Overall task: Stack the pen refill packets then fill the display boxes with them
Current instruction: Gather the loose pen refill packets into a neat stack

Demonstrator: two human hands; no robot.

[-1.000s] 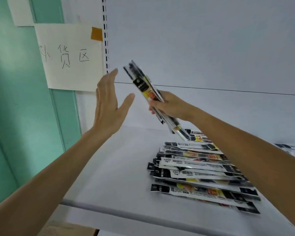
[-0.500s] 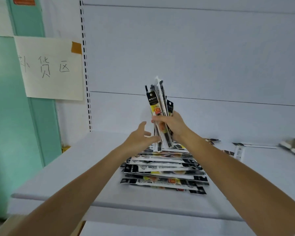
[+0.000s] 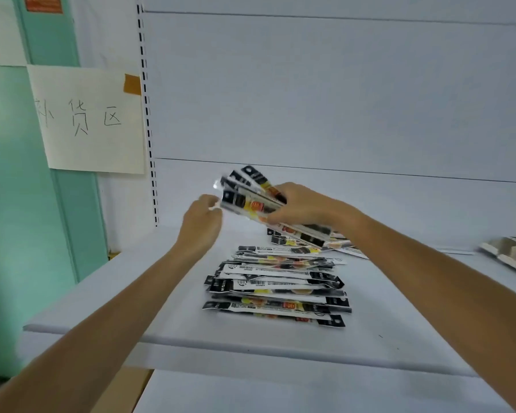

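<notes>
Aloft, packets [image 3: 248, 200] in right hand [image 3: 300, 207]

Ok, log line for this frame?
right hand: grips packet bundle | left hand: at bundle tip, contact unclear | pile: on shelf

We read three handwritten characters, 补货区, in dark strokes on the cream paper sign [image 3: 87, 120] at the left. Above it, an orange label [image 3: 44, 3] carries print too blurred for us to make out. The pen refill packets [image 3: 276, 289] lying on the shelf [image 3: 131, 308] show barcodes and small print on white strips. None of it is legible to us, nor is the print on the held packets [image 3: 251, 201].
</notes>
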